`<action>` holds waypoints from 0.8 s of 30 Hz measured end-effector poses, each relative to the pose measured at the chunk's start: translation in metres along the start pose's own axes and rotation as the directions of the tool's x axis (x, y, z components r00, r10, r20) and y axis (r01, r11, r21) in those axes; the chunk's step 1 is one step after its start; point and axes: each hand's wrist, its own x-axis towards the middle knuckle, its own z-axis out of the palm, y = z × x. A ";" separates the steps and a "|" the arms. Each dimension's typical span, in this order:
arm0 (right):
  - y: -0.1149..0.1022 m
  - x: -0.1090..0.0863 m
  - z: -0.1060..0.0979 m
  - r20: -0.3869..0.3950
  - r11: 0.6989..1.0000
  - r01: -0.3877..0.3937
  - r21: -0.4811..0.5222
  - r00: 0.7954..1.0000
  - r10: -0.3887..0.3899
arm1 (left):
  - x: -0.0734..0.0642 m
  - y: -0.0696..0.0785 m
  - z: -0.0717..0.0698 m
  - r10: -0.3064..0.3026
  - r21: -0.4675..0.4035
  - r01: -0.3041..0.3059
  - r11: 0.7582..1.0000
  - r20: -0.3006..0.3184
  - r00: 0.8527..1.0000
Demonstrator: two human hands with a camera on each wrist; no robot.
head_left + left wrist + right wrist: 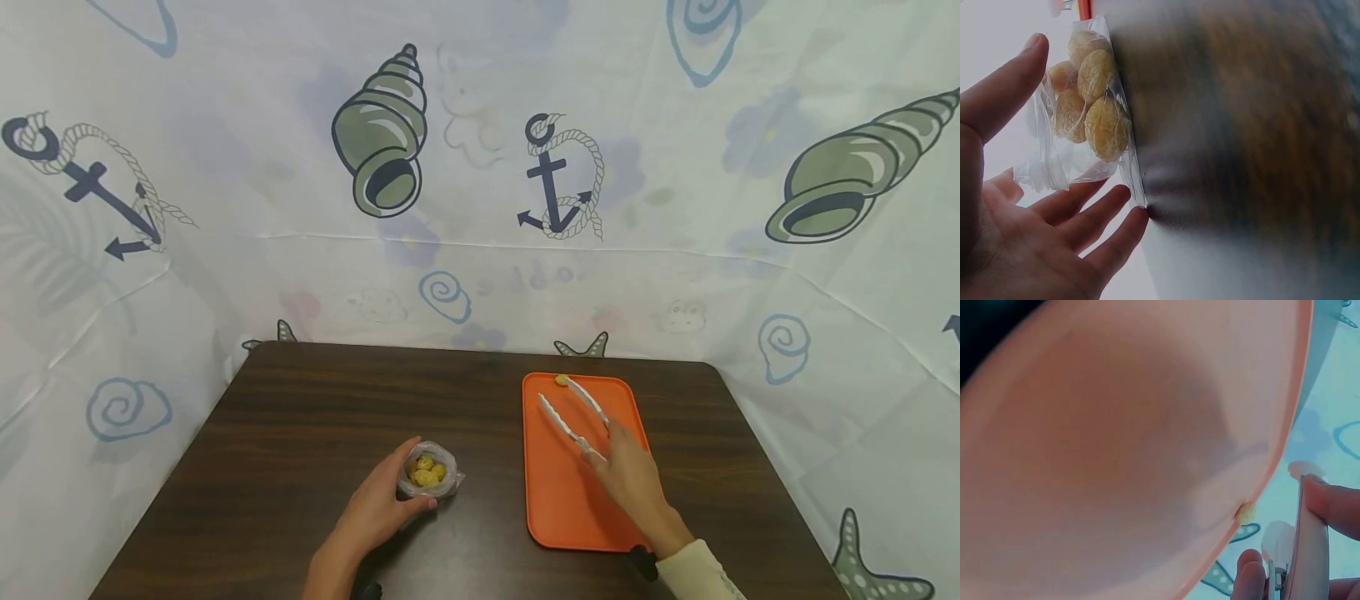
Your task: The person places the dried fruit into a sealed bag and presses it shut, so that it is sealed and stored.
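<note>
A small clear plastic bag [456,485] stands open on the table with several round yellow pieces [426,473] inside; they look like wrinkled dried fruit. My left hand [378,504] curves round the bag's left side, index finger at the far side and thumb at the near side. In the left wrist view the other fingers [1107,219] spread loosely below the bag [1047,150]. My right hand [630,475] holds white tongs [562,423] over an orange tray [558,508], their arms apart. A single yellow piece [561,380] lies at the tray's far edge, beside one tong tip.
The dark wooden table [337,392] carries the tray on its right side. Behind it hangs a pale cloth [480,183] printed with shells and anchors, which also runs along both sides.
</note>
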 end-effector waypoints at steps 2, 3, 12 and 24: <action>0.002 0.002 0.000 -0.006 1.000 0.004 -0.017 1.000 -0.004 | 0.000 0.000 0.000 0.000 -0.001 0.000 1.000 0.002 1.000; 0.002 0.002 0.001 -0.010 1.000 0.004 -0.025 1.000 -0.004 | 0.000 0.000 0.000 -0.002 -0.002 0.002 1.000 0.003 1.000; 0.010 0.012 0.004 -0.021 0.999 -0.006 -0.035 1.000 0.006 | 0.000 0.001 0.000 -0.012 0.004 0.012 1.000 0.010 1.000; 0.012 0.023 0.009 0.000 0.998 -0.031 -0.049 1.000 0.031 | 0.001 -0.001 0.001 -0.014 0.000 0.014 1.000 0.008 1.000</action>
